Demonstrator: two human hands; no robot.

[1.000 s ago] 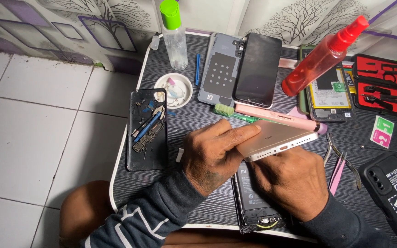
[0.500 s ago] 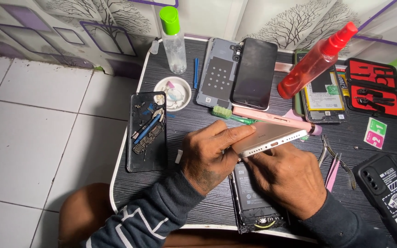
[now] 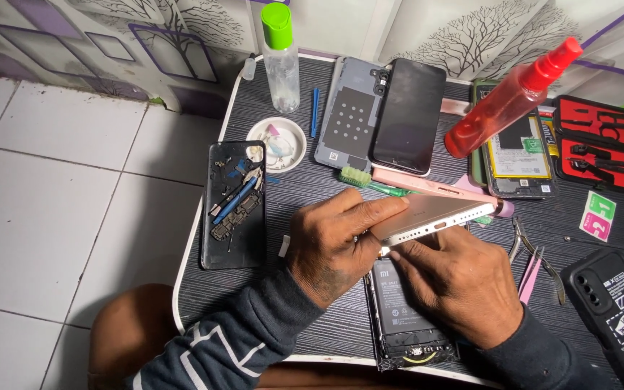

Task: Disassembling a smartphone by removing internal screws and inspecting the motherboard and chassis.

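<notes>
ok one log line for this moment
left hand: holds silver phone | right hand: at phone's lower edge | under: open phone | table: red bottle, dish

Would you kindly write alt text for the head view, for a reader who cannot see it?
Two hands hold a silver phone on edge over a dark table: the left hand grips its top, the right hand its lower edge. An opened phone lies beneath; bottles, tweezers and phone parts surround them.

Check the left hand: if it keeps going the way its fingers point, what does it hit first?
The left hand points right and slightly up, along the silver phone. Beyond that, likely the pink phone, though depth is unclear.
</notes>
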